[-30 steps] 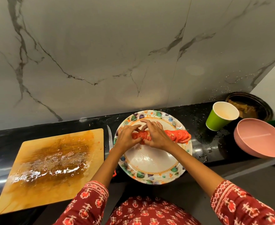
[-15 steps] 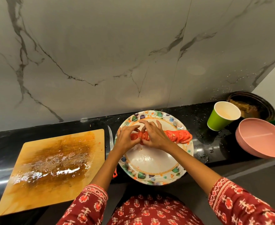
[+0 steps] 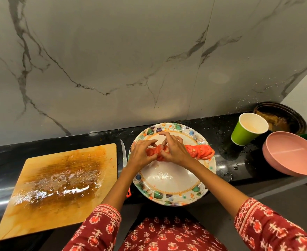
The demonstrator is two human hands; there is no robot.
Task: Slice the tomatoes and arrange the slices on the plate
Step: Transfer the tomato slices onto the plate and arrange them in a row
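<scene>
**Both hands pinch tomato slices on the plate**

Head view: fingers of the left hand and right hand curl around a bunch of tomato slices over the far half of the plate, pinching them from either side. More slices lie overlapped in a row to the right of the hands, reaching the plate's right rim. The plate's near half shows wet streaks. A knife lies on the counter between the plate and the wet cutting board. To the right stand a green cup, tilted, with pale residue inside, a pink bowl, and behind them a dark dish with brown remains.
</scene>
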